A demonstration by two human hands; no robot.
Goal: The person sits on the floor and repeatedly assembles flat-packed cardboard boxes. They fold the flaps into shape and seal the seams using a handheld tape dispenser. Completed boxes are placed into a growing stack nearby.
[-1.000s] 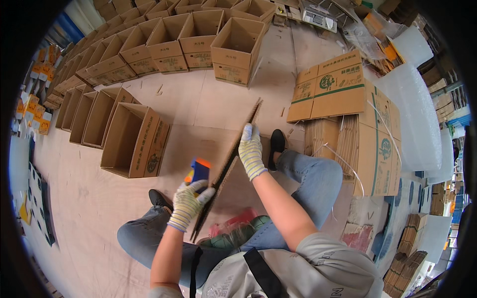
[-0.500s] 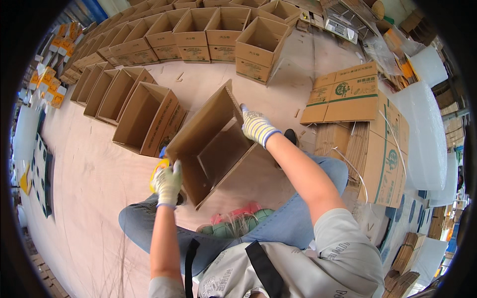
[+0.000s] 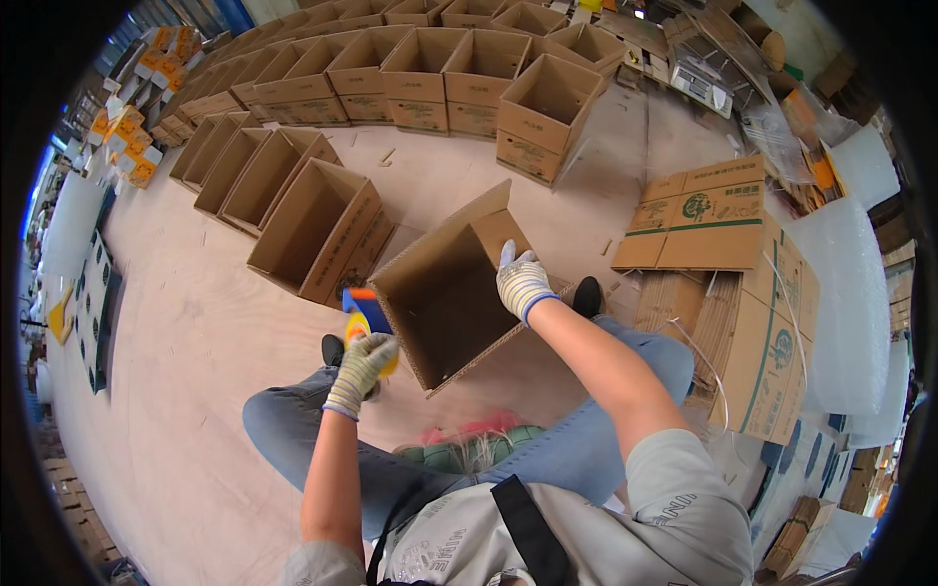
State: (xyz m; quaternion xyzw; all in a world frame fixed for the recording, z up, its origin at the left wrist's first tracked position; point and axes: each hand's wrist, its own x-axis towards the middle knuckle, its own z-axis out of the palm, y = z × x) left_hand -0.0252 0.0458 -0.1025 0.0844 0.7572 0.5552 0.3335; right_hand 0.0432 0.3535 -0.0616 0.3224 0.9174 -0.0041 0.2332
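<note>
In front of me, between my legs, an open cardboard box (image 3: 443,293) stands tilted, its opening toward me and its inside bare. Gloved in striped knit, my right hand (image 3: 525,281) grips the box's right edge. My left hand (image 3: 362,367), gloved the same way, is closed around a tape dispenser (image 3: 360,305) with a blue and orange body and a yellow roll. The dispenser is at the box's left side, its lower part hidden by the hand. I cannot tell whether its front touches the cardboard.
Left of the box stands a row of open boxes (image 3: 311,232); more rows (image 3: 420,83) curve along the back. Flattened cartons (image 3: 747,332) with a loose white strap lie stacked at the right, beside bubble wrap (image 3: 835,293). A green and pink cushion (image 3: 469,444) is beneath me.
My left hand has come away from the box's near left edge, with the tape dispenser now showing fully. The box has turned slightly, and my right hand has slid down its right edge.
</note>
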